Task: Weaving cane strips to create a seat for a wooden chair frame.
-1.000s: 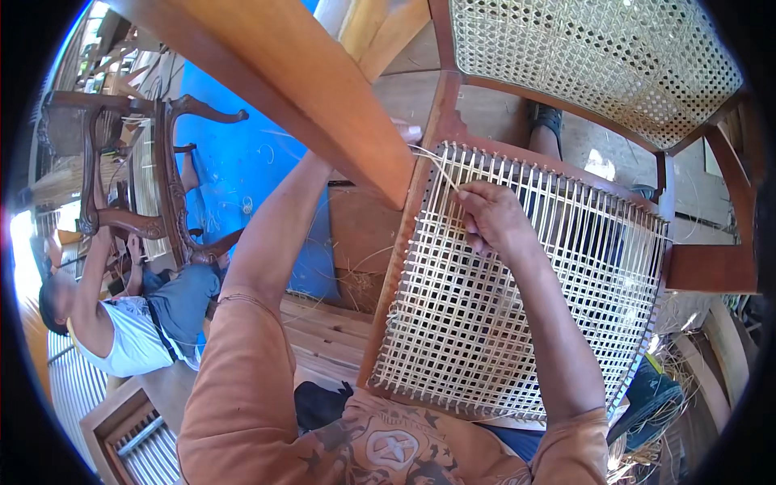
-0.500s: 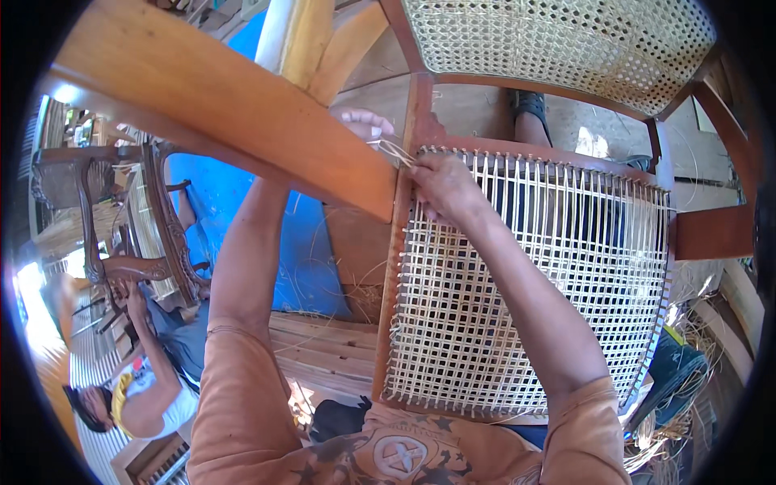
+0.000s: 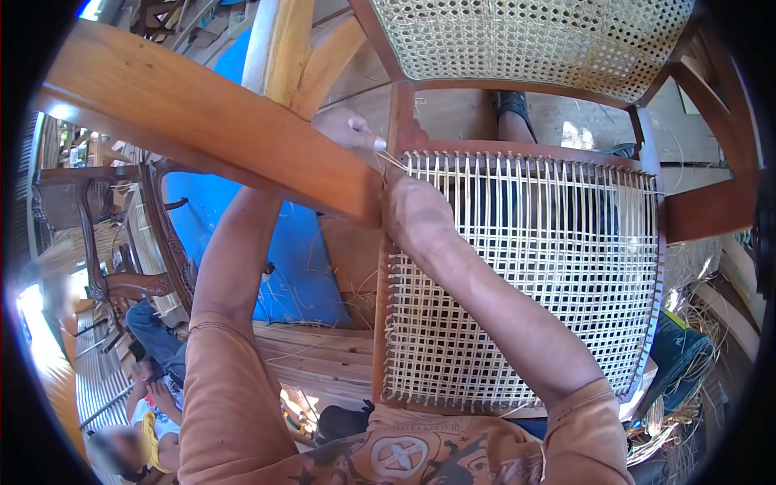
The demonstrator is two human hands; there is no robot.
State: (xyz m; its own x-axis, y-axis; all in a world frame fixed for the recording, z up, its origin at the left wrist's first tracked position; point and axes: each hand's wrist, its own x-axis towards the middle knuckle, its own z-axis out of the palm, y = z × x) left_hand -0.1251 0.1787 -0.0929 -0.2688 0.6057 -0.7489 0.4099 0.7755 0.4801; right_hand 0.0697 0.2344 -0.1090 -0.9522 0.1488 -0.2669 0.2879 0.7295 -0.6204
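A wooden chair seat carries a half-open weave of pale cane (image 3: 485, 307), strung through holes along its red-brown frame (image 3: 377, 323). Beyond the sloping wooden bar, my left hand (image 3: 349, 132) pinches a thin cane strand (image 3: 394, 160) near the seat's far left corner. That strand runs taut toward the corner holes. My right hand (image 3: 416, 212) is closed against the left rail at this corner, its fingertips hidden by the hand itself, so what they grip cannot be made out. In the far rows the lengthwise strands have few crossing strands.
A thick wooden bar (image 3: 210, 129) slopes across the upper left, over my left forearm. The chair's caned backrest (image 3: 525, 40) stands at the far side. A blue sheet (image 3: 299, 275) lies at left, near a carved chair frame (image 3: 89, 234) and another person (image 3: 158, 404). Loose cane (image 3: 675, 428) lies lower right.
My right hand has shifted left and nearer along the rail, its fingers now turned down. The left hand keeps the strand, which looks shorter and straighter. The other person has lowered an arm.
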